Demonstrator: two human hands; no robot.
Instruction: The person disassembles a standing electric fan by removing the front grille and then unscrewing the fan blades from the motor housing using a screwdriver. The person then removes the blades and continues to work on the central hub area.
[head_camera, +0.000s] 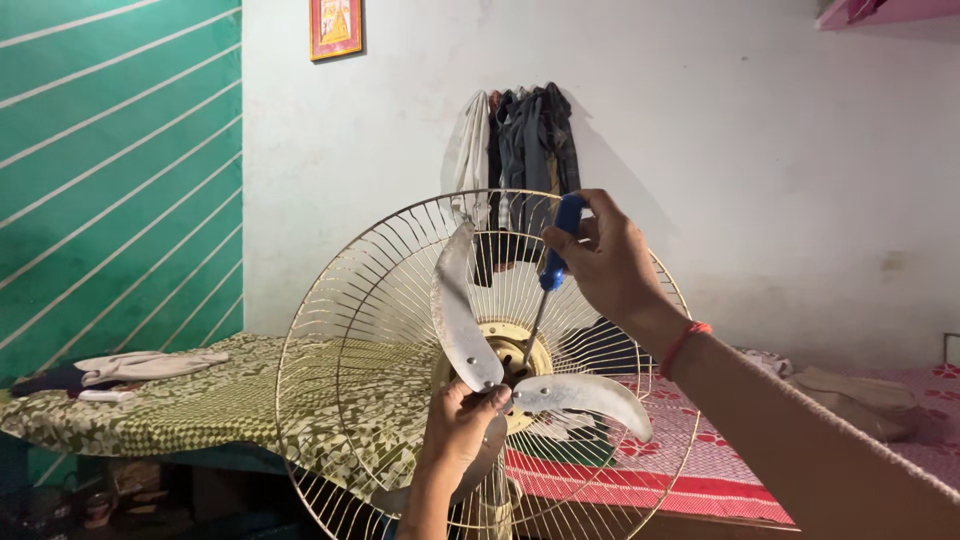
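Note:
A pedestal fan stands in front of me with its front guard off, showing the round wire rear guard (340, 300) and three metal blades (455, 310) on a yellowish hub (510, 345). My left hand (460, 425) grips the base of the blades just below the hub. My right hand (605, 260) holds a blue-handled screwdriver (555, 250) above the hub. Its thin shaft slants down, the tip resting at the hub's centre.
Behind the fan is a bed with a green patterned sheet (180, 400) and a red floral one (720, 440). Folded cloths (140, 365) lie at its left end. Clothes (520, 140) hang on the white wall below a framed picture (335, 27).

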